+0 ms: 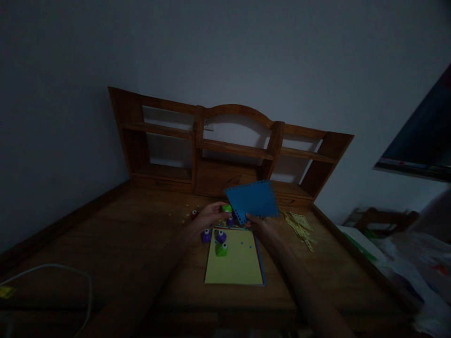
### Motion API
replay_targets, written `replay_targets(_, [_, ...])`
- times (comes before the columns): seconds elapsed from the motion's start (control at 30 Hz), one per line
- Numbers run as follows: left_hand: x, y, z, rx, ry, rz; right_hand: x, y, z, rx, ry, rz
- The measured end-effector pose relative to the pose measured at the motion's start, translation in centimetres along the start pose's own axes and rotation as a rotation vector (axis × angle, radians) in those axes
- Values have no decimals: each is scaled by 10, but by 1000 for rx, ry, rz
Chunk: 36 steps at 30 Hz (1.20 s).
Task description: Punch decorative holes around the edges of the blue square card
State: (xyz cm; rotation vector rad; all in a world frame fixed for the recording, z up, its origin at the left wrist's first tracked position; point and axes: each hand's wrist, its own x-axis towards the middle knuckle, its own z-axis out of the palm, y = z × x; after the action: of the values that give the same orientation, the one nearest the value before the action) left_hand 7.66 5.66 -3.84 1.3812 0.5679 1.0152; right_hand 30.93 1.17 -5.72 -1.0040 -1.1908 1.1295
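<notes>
My left hand (210,213) is closed around a green craft punch (226,208) at the left edge of a blue sheet of paper (254,201). My right hand (259,223) pinches that sheet by its lower edge, thumb on top, and holds it tilted above the desk. Small holes run along the sheet's edges. Under the hands lies a stack of coloured paper (234,267) with a yellow sheet uppermost. Another green punch (221,249) and a purple punch (221,236) stand on it. A second purple punch (206,236) is beside the stack, and a third (230,220) sits behind it.
A red punch (194,214) stands left of my left hand, near scattered paper bits (185,219). Yellow punched strips (299,225) lie at the right. A wooden shelf unit (232,150) closes off the desk's back. A white cable (66,266) curves across the front left.
</notes>
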Motion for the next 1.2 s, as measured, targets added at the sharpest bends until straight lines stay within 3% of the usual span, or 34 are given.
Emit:
replay_targets(0.7, [8,-18,-9,14,-56,18,0,4,-3,-64,-27,37])
replay_targets(0.93, [6,-10,-6,7,-55,-34,-1,5,-2,-66,-79,32])
replay_targets(1.2, [0,0,-3,22,-59,23,-1,3,-3,-142,-135,36])
